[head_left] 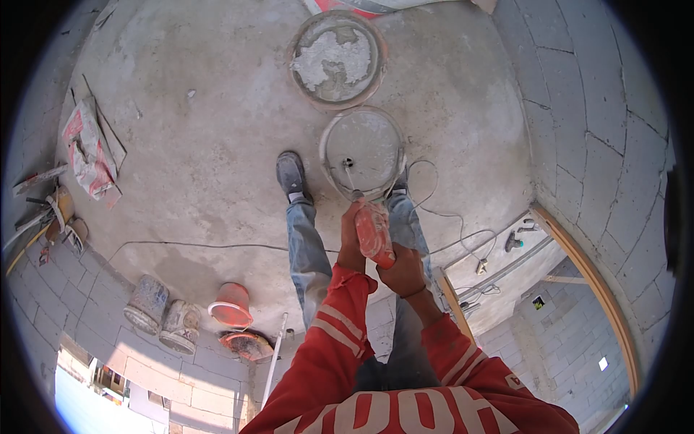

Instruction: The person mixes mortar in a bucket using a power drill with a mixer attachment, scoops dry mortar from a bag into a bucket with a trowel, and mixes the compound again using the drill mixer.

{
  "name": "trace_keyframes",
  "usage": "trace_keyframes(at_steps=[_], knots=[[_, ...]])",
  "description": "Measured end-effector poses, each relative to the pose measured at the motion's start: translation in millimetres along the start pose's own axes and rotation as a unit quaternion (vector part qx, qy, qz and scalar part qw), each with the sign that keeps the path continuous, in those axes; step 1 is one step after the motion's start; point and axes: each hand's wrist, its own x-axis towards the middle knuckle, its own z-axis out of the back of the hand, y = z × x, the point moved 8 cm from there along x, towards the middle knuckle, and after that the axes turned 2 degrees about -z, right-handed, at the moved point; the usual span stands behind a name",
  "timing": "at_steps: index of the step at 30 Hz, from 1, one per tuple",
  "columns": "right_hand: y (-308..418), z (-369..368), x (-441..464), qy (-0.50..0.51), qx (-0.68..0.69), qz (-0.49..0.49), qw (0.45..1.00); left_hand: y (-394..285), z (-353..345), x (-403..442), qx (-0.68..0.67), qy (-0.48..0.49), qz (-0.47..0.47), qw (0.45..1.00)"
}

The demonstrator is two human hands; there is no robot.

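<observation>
A red power mixer (375, 233) is held in both hands, pointing forward and down, with its thin shaft (350, 176) reaching into the near bucket (361, 145) just ahead of the left hand (350, 226). Its casing is bright red, elongated and rounded, scuffed and smeared with pale grey, and darker around the front end. Paler marks show on the casing, but no brand or lettering can be read there.

The left hand is clamped on the front part of the mixer, along its left side. The right hand (405, 272) is closed around the rear handle, behind and to the right of the left hand; a dark band circles its wrist.

The near bucket holds smooth, wet grey mix, with a small dark hollow where the shaft enters, and its rim is crusted with the same grey. Farther ahead of the left hand, a second bucket (337, 61) holds grey mix topped with rough, whitish material. A dark cable (461, 217) loops over the floor to the right of the hands.

Large pale letters cross the red top (419, 412) behind the hands; two round O's and an H can be made out, the rest partly cut off. Well to the left of the left hand lies a crumpled white bag (90, 152) with red print, too creased and small to read.
</observation>
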Motion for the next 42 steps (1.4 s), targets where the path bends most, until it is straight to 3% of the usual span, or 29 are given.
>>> trace_keyframes(at_steps=[2, 11, 20, 29, 42], knots=[[0, 1, 0, 0.002, 0.008, 0.000, 1.000, 2, 1, 2, -0.016, -0.031, -0.007, 0.999], [1, 7, -2, 0.014, -0.018, -0.018, 1.000, 7, 6, 6, 0.004, 0.011, 0.010, 1.000], [-9, 9, -4, 0.004, -0.004, -0.005, 1.000, 10, 2, 3, -0.019, -0.031, -0.027, 0.999], [-10, 10, -4, -0.005, 0.023, -0.002, 1.000, 20, 16, 15, 0.014, -0.033, 0.021, 0.999], [-21, 11, -3, -0.006, 0.021, -0.013, 1.000, 21, 6, 14, 0.017, -0.028, 0.000, 0.999]])
